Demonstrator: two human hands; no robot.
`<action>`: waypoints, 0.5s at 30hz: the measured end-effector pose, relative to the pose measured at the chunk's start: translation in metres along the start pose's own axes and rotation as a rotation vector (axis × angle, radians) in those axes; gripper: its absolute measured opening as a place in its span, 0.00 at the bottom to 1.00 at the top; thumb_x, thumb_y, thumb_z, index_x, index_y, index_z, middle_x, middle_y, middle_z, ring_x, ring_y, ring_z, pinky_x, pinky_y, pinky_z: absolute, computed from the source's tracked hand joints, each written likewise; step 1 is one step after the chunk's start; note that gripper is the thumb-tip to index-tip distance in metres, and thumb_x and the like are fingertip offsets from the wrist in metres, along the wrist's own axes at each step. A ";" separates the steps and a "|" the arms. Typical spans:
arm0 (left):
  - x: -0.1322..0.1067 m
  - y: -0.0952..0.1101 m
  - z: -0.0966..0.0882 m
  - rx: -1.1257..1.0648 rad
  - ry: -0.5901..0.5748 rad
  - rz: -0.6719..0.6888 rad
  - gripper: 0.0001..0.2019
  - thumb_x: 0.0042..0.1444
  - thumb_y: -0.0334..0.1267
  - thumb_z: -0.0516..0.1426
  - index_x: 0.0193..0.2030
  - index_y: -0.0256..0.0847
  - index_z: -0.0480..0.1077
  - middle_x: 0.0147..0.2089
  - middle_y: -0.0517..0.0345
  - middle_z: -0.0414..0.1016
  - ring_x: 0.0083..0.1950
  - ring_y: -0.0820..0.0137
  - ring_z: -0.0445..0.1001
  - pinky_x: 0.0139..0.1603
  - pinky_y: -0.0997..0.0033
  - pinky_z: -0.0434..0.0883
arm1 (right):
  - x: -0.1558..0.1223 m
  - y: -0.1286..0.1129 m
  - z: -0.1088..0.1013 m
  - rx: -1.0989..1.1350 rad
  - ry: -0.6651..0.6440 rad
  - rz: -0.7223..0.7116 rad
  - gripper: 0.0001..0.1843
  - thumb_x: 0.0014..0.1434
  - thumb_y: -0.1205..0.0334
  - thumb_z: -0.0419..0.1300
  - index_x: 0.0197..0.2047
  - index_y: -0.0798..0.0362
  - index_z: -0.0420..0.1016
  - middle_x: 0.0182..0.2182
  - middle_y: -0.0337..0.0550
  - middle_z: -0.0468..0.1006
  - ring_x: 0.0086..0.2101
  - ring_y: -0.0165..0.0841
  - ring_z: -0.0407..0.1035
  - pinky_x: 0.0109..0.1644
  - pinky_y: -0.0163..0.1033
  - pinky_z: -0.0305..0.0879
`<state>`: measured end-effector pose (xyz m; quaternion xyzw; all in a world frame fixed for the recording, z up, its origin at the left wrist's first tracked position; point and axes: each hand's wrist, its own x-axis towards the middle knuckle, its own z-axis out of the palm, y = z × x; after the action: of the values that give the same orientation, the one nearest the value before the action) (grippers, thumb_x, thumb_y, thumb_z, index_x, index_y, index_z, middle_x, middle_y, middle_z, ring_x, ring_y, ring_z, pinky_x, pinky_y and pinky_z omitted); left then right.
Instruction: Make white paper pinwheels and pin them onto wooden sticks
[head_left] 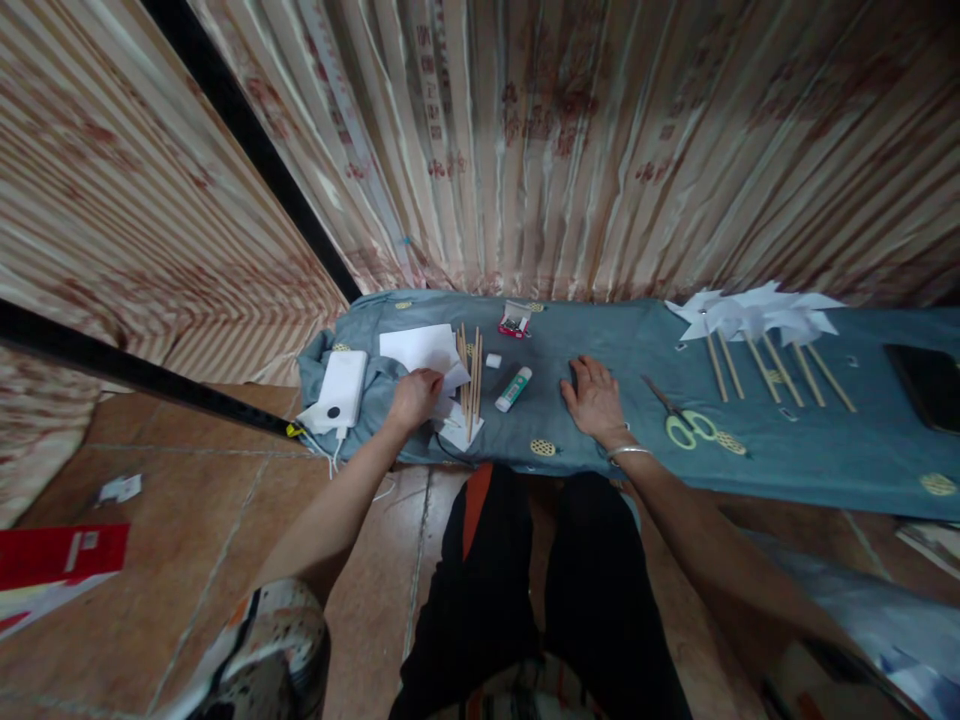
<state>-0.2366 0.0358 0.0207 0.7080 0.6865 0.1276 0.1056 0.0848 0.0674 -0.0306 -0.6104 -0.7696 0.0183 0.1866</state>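
Note:
My left hand (415, 400) is closed at the white paper (420, 347), its fingertips pinching a piece that lifts at one edge. Right beside those fingers lie several thin wooden sticks (473, 375), with more cut paper (459, 432) under their lower ends. My right hand (594, 398) rests flat on the blue-grey cloth (637, 345), fingers spread and holding nothing. Between the hands are a glue stick (514, 389), its white cap (493, 360) and a small open red box (514, 319) of metal bits. Scissors (684, 420) with pale green handles lie right of my right hand.
Several white paper pinwheels (757, 312) on sticks lie along the right back. A dark phone-like slab (926, 385) is at the far right. On the left lies a white power bank (343, 388) with a cable. A curtain (510, 150) hangs behind the cloth-covered surface.

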 end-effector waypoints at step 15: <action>0.005 -0.009 -0.001 -0.230 0.085 -0.193 0.08 0.56 0.36 0.59 0.37 0.43 0.82 0.40 0.54 0.84 0.42 0.62 0.81 0.42 0.71 0.71 | 0.000 -0.001 0.001 -0.006 0.013 0.005 0.28 0.67 0.54 0.45 0.63 0.63 0.65 0.64 0.62 0.66 0.61 0.51 0.58 0.60 0.55 0.59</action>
<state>-0.2455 0.0414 0.0190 0.6158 0.7361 0.2246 0.1688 0.0837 0.0673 -0.0310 -0.6131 -0.7668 0.0126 0.1898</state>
